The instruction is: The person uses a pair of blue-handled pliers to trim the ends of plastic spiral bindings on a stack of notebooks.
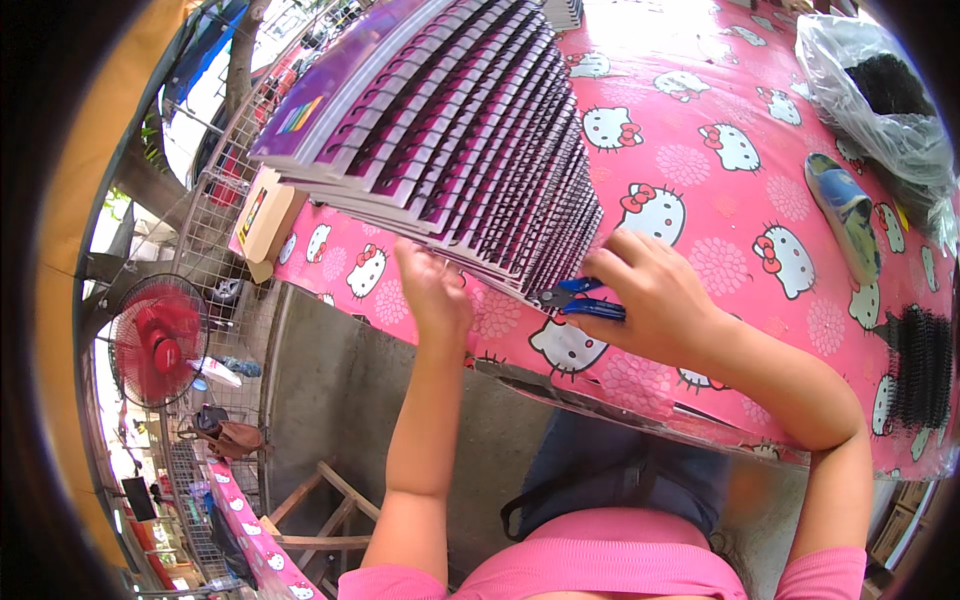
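A tall leaning stack of spiral-bound notebooks (pixel 470 140) with purple covers and black coils fills the upper middle of the table. In my right hand (pixel 650 295) is a pair of blue-handled wire cutters (pixel 592 302). Its jaws are at the coil ends, at the stack's lower right corner. My left hand (pixel 436 290) is at the near lower edge of the stack, its fingers curled and partly hidden. Whether those fingers pinch a notebook or only rest against it does not show.
A pink patterned cloth under clear plastic covers the table (pixel 720 270). To the right lie a blue and yellow slipper (pixel 845 215), a clear plastic bag (pixel 880 110) with black material, and a bundle of black coils (pixel 920 365). A beige box (pixel 268 220) sits left; a red fan (pixel 160 340) stands beyond.
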`<state>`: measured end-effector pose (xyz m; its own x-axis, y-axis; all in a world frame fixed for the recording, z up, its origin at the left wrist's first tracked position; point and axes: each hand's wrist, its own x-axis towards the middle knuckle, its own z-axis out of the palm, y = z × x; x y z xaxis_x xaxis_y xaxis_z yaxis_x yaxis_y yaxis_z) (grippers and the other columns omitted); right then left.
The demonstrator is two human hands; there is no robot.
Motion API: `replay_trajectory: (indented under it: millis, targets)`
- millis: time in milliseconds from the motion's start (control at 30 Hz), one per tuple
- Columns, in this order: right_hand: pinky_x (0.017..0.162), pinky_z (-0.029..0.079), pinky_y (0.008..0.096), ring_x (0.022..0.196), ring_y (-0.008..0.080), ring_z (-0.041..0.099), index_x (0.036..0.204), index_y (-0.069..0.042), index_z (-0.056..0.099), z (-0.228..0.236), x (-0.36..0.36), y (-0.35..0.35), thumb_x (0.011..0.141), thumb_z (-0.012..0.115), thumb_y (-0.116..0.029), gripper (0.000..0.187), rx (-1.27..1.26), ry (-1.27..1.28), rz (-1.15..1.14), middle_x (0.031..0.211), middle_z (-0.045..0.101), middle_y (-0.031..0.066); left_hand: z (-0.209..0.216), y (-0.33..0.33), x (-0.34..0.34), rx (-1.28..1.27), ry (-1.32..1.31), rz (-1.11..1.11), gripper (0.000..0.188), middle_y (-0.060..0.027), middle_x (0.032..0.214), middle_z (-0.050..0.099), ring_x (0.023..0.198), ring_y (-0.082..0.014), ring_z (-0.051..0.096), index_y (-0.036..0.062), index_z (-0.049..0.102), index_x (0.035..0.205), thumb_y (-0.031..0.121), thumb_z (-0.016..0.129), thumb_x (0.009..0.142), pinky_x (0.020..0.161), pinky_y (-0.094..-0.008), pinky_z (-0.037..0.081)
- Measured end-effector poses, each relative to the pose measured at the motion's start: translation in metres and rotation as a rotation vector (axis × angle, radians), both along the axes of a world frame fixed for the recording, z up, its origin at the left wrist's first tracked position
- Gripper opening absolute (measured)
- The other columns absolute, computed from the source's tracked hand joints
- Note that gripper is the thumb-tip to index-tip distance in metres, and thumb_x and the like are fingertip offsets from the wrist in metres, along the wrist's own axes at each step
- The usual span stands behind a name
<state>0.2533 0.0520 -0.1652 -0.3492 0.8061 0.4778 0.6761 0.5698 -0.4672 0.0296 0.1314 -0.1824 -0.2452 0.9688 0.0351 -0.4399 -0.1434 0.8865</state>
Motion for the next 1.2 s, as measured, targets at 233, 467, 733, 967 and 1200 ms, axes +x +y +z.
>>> replay_trajectory:
  millis: [233,467,733,967,1200]
  targets:
    - [0.066,0.052,0.0397,0.073,0.0241,0.065,0.09,0.001,0.066,0.038,0.005,0.016,0.081,0.074,-0.04,0.043,-1.363,0.39,0.035,0.074,0.063,0.0125,-0.031,0.011,0.009,0.098,-0.1,-0.047,0.035,-0.0087,0.12,0.057,0.108,-0.0204,0.057,0.0031,0.044,0.127,0.026,0.04,0.101,0.095,-0.0353,0.048]
    - [0.082,0.044,0.0433,0.091,0.0319,0.057,0.105,-0.005,0.058,0.007,0.004,-0.013,0.077,0.075,-0.035,0.045,0.076,-0.11,-0.038,0.099,0.057,0.013,-0.042,0.012,0.008,0.12,-0.136,-0.062,0.041,-0.0098,0.127,0.053,0.112,-0.0207,0.055,0.0044,0.039,0.134,0.029,0.039,0.101,0.097,-0.0357,0.047]
    - [0.069,0.051,0.0426,0.078,0.0298,0.065,0.085,0.001,0.064,0.024,0.005,0.016,0.078,0.076,-0.036,0.04,-0.837,0.22,0.084,0.079,0.064,0.014,-0.042,0.012,0.008,0.099,-0.038,-0.045,0.041,-0.0088,0.125,0.055,0.111,-0.0202,0.056,0.005,0.042,0.132,0.033,0.039,0.101,0.098,-0.0357,0.045]
    - [0.075,0.05,0.0453,0.087,0.0329,0.064,0.105,-0.002,0.058,0.02,0.003,-0.005,0.081,0.071,-0.038,0.044,-0.457,-0.005,0.032,0.092,0.062,0.0159,-0.04,0.01,0.009,0.131,-0.036,-0.048,0.042,-0.0086,0.122,0.057,0.11,-0.0196,0.056,0.0038,0.044,0.13,0.033,0.037,0.102,0.097,-0.0347,0.045]
    - [0.071,0.048,0.0421,0.08,0.0309,0.06,0.1,-0.001,0.059,0.005,0.001,-0.004,0.078,0.075,-0.032,0.041,0.002,-0.141,0.004,0.086,0.058,0.0141,-0.042,0.012,0.009,0.139,-0.049,-0.088,0.038,-0.0079,0.121,0.057,0.108,-0.0196,0.057,0.0038,0.047,0.127,0.031,0.037,0.103,0.096,-0.0347,0.045]
